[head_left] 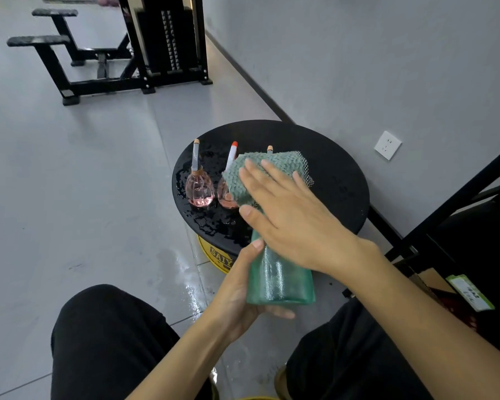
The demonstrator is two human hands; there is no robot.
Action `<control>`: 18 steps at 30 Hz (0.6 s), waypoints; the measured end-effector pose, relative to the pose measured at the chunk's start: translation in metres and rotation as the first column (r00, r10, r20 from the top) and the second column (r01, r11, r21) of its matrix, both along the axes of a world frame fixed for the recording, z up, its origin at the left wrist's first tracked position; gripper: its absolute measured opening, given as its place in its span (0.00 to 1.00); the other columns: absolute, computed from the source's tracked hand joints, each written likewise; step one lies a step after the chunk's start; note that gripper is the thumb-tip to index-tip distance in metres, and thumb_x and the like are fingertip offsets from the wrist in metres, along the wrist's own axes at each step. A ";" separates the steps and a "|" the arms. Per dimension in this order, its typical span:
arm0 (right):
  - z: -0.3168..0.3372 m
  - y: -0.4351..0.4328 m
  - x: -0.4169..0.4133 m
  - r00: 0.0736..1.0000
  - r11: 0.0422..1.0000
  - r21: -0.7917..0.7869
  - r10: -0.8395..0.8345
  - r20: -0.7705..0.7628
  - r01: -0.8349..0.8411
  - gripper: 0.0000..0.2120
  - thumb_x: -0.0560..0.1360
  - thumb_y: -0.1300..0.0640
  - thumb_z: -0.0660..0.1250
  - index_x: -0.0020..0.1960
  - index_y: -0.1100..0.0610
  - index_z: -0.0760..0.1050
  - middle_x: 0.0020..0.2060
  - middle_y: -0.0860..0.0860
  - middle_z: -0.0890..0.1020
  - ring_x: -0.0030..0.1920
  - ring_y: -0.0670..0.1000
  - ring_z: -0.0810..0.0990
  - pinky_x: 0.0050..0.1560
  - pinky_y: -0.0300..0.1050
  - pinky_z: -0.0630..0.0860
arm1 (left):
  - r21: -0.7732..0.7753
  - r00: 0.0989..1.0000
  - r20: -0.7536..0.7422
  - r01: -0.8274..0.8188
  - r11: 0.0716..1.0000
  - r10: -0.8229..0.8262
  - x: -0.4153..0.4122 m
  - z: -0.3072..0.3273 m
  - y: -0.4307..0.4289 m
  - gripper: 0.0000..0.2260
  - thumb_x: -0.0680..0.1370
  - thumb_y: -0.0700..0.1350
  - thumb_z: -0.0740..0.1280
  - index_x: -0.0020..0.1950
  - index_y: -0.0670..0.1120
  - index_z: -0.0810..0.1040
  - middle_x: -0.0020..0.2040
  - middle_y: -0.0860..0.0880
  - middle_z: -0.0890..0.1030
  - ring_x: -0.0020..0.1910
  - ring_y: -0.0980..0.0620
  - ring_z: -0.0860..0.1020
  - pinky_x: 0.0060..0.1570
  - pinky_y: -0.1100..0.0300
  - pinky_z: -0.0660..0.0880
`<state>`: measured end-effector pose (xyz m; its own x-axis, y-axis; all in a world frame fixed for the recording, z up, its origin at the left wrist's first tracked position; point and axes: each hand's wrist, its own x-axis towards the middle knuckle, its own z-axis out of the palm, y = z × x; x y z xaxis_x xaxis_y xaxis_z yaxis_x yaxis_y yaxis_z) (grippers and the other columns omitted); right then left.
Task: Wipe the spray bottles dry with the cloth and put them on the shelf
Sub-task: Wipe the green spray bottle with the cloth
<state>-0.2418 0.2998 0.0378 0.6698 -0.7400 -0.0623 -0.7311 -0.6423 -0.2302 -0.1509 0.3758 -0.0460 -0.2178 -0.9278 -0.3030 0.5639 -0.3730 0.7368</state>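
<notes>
A green bottle (pixel 280 281) is held in front of the round black surface (pixel 329 174), above the person's knees. It is tilted, with its flat bottom turned toward the person. It is gripped by the left hand (pixel 237 293): the thumb is laid on one side and the fingers (pixel 280 314) are curled under the bottom. A green cloth (pixel 274 166) is laid over the top part of the bottle. The cloth is pressed there by the right hand (pixel 295 215), with its fingers straight and spread, so nothing is grabbed by them.

A pink bottle (pixel 199 189) is stood upright on the wet surface. A second pink bottle (pixel 225 197) is stood just beside it and is partly hidden by the cloth. A small orange tip (pixel 269 148) is seen over the cloth's top edge; which bottle it belongs to cannot be told. A black shelf frame (pixel 445 203) is seen at the right, by the wall. Water (pixel 191 293) is spilled on the floor below.
</notes>
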 end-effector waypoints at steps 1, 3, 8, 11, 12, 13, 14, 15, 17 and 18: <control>0.000 0.006 -0.001 1.000 1.000 -0.004 0.026 0.002 -0.026 0.27 0.83 0.44 0.43 0.79 0.51 0.43 0.78 0.44 0.43 0.77 0.44 0.36 0.77 0.53 0.37 | -0.003 1.000 0.010 0.002 1.000 -0.002 0.002 0.001 0.000 0.18 0.70 0.60 0.61 0.50 0.51 0.83 0.44 0.46 0.85 0.39 0.48 0.83 0.25 0.55 0.79; 0.000 0.011 -0.003 0.998 0.998 -0.024 0.063 0.006 -0.063 0.27 0.83 0.44 0.40 0.79 0.50 0.45 0.78 0.43 0.45 0.77 0.44 0.38 0.76 0.53 0.36 | 0.001 1.000 0.025 0.006 1.000 -0.006 0.004 0.002 0.000 0.20 0.69 0.60 0.62 0.52 0.49 0.81 0.41 0.47 0.85 0.37 0.49 0.83 0.25 0.56 0.79; 0.003 -0.005 -0.002 1.000 0.999 -0.039 -0.006 -0.024 0.006 0.29 0.82 0.41 0.44 0.79 0.49 0.40 0.78 0.42 0.41 0.77 0.44 0.34 0.77 0.54 0.38 | -0.011 1.000 -0.011 0.010 1.000 -0.010 -0.001 0.004 0.002 0.19 0.71 0.59 0.62 0.53 0.48 0.81 0.47 0.44 0.85 0.39 0.47 0.84 0.24 0.54 0.79; 0.002 -0.013 0.002 0.999 0.999 -0.038 -0.032 0.004 0.032 0.30 0.82 0.40 0.44 0.79 0.50 0.39 0.78 0.43 0.39 0.77 0.45 0.34 0.77 0.52 0.38 | -0.038 0.999 -0.032 0.013 0.999 -0.015 -0.001 0.002 0.002 0.23 0.69 0.60 0.66 0.57 0.47 0.80 0.49 0.43 0.84 0.41 0.46 0.84 0.25 0.55 0.79; 0.002 -0.014 0.003 0.998 0.998 -0.030 -0.052 0.025 0.053 0.31 0.82 0.40 0.44 0.79 0.50 0.39 0.78 0.43 0.39 0.77 0.45 0.35 0.77 0.51 0.38 | -0.041 0.999 -0.033 0.015 0.999 -0.016 -0.001 0.001 0.001 0.26 0.68 0.61 0.67 0.59 0.46 0.79 0.50 0.43 0.84 0.42 0.46 0.84 0.26 0.55 0.79; 0.002 -0.013 0.004 0.997 0.997 -0.021 -0.071 0.041 0.072 0.31 0.81 0.40 0.44 0.79 0.50 0.39 0.78 0.44 0.39 0.77 0.44 0.36 0.76 0.50 0.39 | -0.041 0.999 -0.036 0.017 0.999 -0.019 0.000 0.000 0.002 0.27 0.66 0.61 0.67 0.60 0.47 0.79 0.51 0.43 0.84 0.43 0.46 0.84 0.26 0.55 0.79; 0.002 -0.012 0.005 0.996 0.997 -0.013 -0.082 0.047 0.082 0.31 0.81 0.40 0.44 0.79 0.51 0.39 0.78 0.44 0.39 0.77 0.44 0.37 0.76 0.49 0.39 | -0.044 0.999 -0.038 0.019 0.999 -0.020 0.000 -0.001 0.002 0.27 0.66 0.61 0.67 0.59 0.47 0.79 0.50 0.43 0.84 0.43 0.46 0.84 0.26 0.54 0.80; 0.002 -0.009 0.007 0.996 0.997 -0.009 -0.081 0.045 0.081 0.31 0.82 0.40 0.44 0.79 0.51 0.40 0.78 0.44 0.39 0.77 0.44 0.37 0.76 0.49 0.39 | -0.050 0.999 -0.036 0.019 0.999 -0.021 0.001 -0.001 0.003 0.25 0.66 0.61 0.67 0.57 0.48 0.81 0.50 0.43 0.84 0.43 0.46 0.84 0.26 0.54 0.80; 0.002 0.000 0.008 0.998 0.999 -0.004 -0.050 0.032 0.050 0.30 0.82 0.41 0.44 0.79 0.51 0.40 0.78 0.44 0.39 0.77 0.44 0.36 0.77 0.50 0.39 | -0.049 1.000 -0.026 0.013 0.999 -0.014 0.003 -0.001 0.002 0.22 0.65 0.61 0.67 0.53 0.50 0.82 0.47 0.44 0.85 0.41 0.46 0.84 0.25 0.55 0.79; 0.003 0.005 0.008 0.999 1.000 -0.009 -0.028 0.026 0.029 0.30 0.82 0.41 0.44 0.79 0.51 0.41 0.78 0.44 0.40 0.77 0.44 0.37 0.77 0.51 0.38 | -0.042 1.000 -0.017 0.005 0.999 -0.006 0.004 0.000 0.002 0.23 0.66 0.61 0.68 0.54 0.49 0.81 0.45 0.45 0.85 0.40 0.46 0.84 0.25 0.55 0.79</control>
